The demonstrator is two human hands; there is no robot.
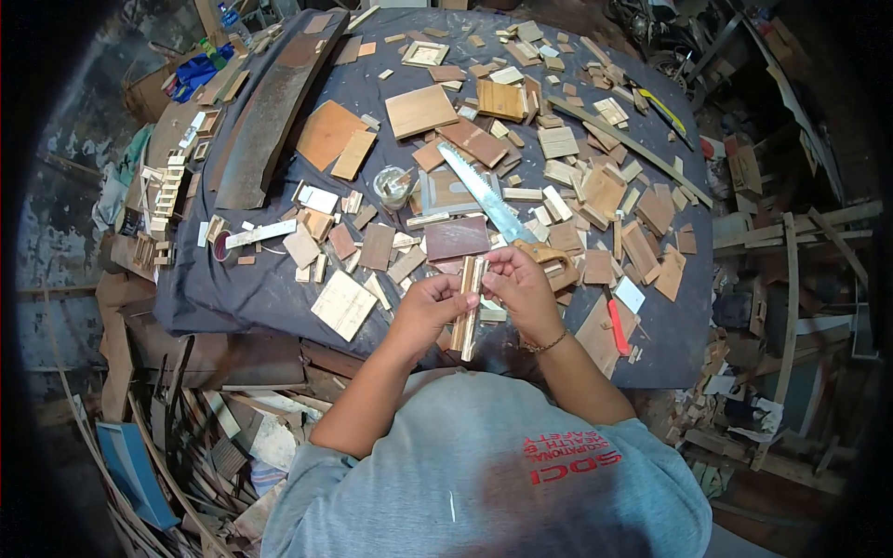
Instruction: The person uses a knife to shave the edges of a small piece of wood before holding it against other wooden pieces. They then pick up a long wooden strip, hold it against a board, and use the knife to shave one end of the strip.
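Observation:
Near the front edge of the cloth-covered table, both my hands hold a small bundle of narrow wooden strips point(468, 321), which lie lengthwise side by side. My left hand point(431, 309) grips it from the left, thumb across the strips. My right hand point(513, 286) pinches its upper right side. Just beyond my hands lies a dark reddish-brown wooden block point(457, 238). A hand saw point(484, 195) rests behind my right hand, its wooden handle point(555, 267) close to that hand.
Wood pieces cover much of the dark cloth point(270, 293). A glass jar point(392, 186) stands left of the saw. A red-handled tool point(617, 324) lies at the right, a yellow cutter point(662, 111) at the far right. A long curved board point(270, 121) lies at the left.

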